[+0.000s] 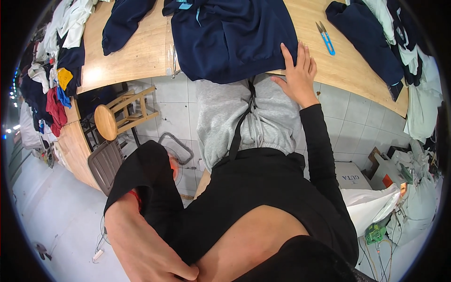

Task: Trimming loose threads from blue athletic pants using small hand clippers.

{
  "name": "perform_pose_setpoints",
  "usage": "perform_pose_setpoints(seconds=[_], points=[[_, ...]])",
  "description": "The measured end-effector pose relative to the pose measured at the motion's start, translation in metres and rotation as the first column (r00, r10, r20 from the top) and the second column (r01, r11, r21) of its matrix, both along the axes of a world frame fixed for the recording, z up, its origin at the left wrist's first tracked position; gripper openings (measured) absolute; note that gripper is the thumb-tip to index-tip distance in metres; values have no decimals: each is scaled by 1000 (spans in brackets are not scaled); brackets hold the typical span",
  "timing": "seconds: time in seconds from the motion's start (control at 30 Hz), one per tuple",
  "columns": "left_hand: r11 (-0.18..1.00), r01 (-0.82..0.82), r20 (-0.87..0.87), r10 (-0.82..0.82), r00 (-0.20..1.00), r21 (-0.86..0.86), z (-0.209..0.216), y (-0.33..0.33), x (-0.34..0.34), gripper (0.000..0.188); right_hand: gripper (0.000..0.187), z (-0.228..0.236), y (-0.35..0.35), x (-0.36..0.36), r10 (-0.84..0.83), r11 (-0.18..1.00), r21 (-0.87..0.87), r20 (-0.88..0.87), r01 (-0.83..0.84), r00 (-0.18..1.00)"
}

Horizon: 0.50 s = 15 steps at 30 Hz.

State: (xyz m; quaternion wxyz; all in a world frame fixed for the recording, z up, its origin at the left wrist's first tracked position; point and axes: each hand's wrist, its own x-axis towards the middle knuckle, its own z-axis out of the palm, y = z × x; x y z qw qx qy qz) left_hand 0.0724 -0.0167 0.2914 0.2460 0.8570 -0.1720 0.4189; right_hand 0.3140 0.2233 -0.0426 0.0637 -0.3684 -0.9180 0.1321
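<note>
Navy garment (pixel 230 40) lay ahead on the table (pixel 136 61), our right hand (pixel 299 77), the closer, splayed at its near right edge, our left hand (pixel 152 246) well back, its grip we couldn't tell.

Garment workshop: snips (pixel 325 35), clothing piles (pixel 55 112)

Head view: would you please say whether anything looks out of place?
At far left, red cloth and yellow cloth lie jumbled among other clothes, looking untidy. The navy garment shows no obvious damage.
</note>
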Motion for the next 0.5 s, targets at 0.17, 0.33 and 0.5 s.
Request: perform_pose_setpoints(seconds=[0.17,0.33,0.5], points=[[979,-198,291,177,940,43,-8,-4,16,15,112,0,0,0,-2,1000,-6,1,2,1000],[806,164,-43,-229,973,-568,-4,6,-11,19,113,0,-1,1,-4,1000,0,7,4,1000],[976,18,232,34,972,-216,-17,9,18,19,116,4,0,-2,-8,1000,-2,22,8,1000]])
